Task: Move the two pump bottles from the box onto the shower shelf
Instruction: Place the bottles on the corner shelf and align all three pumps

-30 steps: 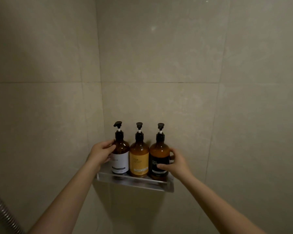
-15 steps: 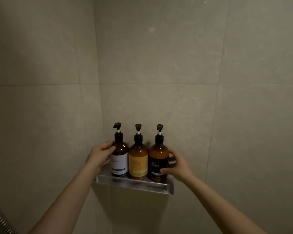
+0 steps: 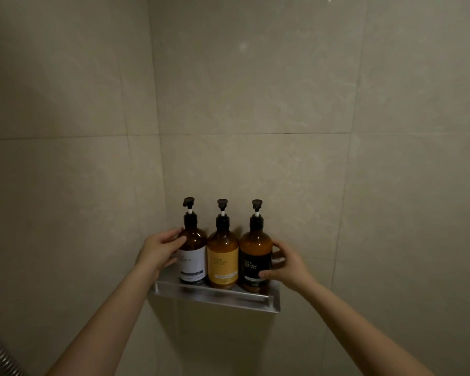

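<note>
Three bottles stand low-center on my shelf (image 3: 215, 301); left hand (image 3: 158, 252) cups the white-label bottle (image 3: 192, 256), right hand (image 3: 288, 267) grips the black-label bottle (image 3: 255, 256).

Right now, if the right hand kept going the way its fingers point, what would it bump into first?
The right hand points leftward and already touches the black-label bottle, so that comes first. Pushed on, that bottle would probably press the yellow-label bottle beside it; whether they already touch is unclear.
</note>
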Available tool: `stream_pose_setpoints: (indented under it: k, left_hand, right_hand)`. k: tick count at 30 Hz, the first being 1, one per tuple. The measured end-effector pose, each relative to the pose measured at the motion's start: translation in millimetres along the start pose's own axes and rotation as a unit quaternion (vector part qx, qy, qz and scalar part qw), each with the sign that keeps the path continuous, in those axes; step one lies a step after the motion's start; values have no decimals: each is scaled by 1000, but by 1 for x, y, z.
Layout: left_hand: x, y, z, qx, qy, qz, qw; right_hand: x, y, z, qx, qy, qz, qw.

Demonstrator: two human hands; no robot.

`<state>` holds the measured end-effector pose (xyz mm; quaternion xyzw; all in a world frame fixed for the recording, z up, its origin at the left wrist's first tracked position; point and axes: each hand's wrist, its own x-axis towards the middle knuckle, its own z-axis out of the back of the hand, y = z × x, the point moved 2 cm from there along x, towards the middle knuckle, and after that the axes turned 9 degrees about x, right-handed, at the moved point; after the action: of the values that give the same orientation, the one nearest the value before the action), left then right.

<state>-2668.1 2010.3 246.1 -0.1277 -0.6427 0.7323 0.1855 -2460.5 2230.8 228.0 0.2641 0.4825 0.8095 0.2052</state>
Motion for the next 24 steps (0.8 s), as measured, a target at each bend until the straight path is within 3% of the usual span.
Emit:
stream_pose_setpoints:
  k: [5, 8, 11, 13, 16, 24]
  left_hand:
    - [-2, -2, -3, 4, -6, -3, 1000]
    - [-10, -8, -4, 53, -28, -34, 998]
    - [-31, -20, -2, 148, -179, -101, 967]
    - [-49, -34, -11, 137, -265, -173, 939]
    - [-64, -51, -36, 129, -242, -232, 933]
    - [-82, -37, -85, 255, -160, -240, 923]
  right_hand:
    - [7, 13, 19, -34, 67, -29, 997]
    - [13, 33, 38, -1, 14, -11, 1000]
    - [18, 61, 57, 46, -49, 48, 997]
    - [21, 82, 65, 85, -64, 82, 991]
    - [29, 110, 66, 80, -51, 98, 991]
    - [44, 130, 38, 16, 43, 39, 998]
